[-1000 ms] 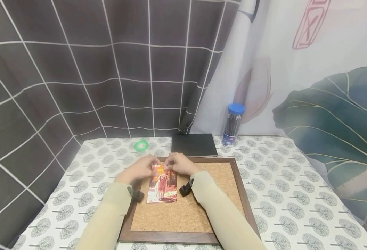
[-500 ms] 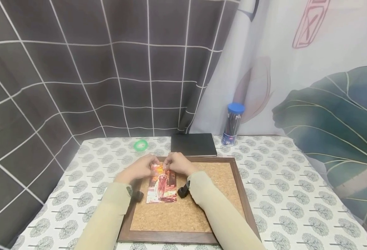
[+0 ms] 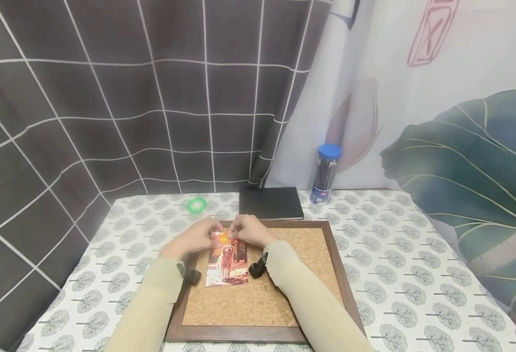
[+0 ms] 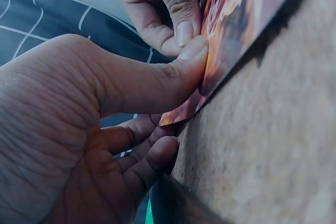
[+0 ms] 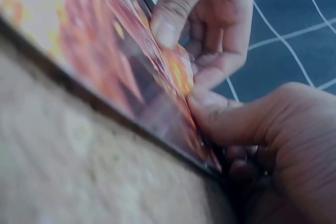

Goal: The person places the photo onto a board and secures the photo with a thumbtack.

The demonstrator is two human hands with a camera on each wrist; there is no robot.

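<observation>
A glossy photo (image 3: 226, 266) of a golden dog among autumn colours lies on the left part of a wood-framed cork board (image 3: 240, 308). At its top edge my left hand (image 3: 194, 239) pinches the left side, thumb on the picture face, as the left wrist view shows with the photo (image 4: 233, 30) edge between thumb and fingers. Close beside it, my right hand (image 3: 253, 230) pinches the same top edge. In the right wrist view the thumb of my right hand (image 5: 286, 135) presses the photo's edge, its other fingertips partly hidden behind.
Behind the board lies a black notebook (image 3: 271, 203). A green tape roll (image 3: 197, 205) is at the back left, and a clear pen tub with a blue lid (image 3: 326, 173) stands at the back right. A tree-patterned cloth (image 3: 398, 274) covers the table.
The head view has shifted slightly. Both hands stay at the photo's top edge, and the photo keeps its place on the board.
</observation>
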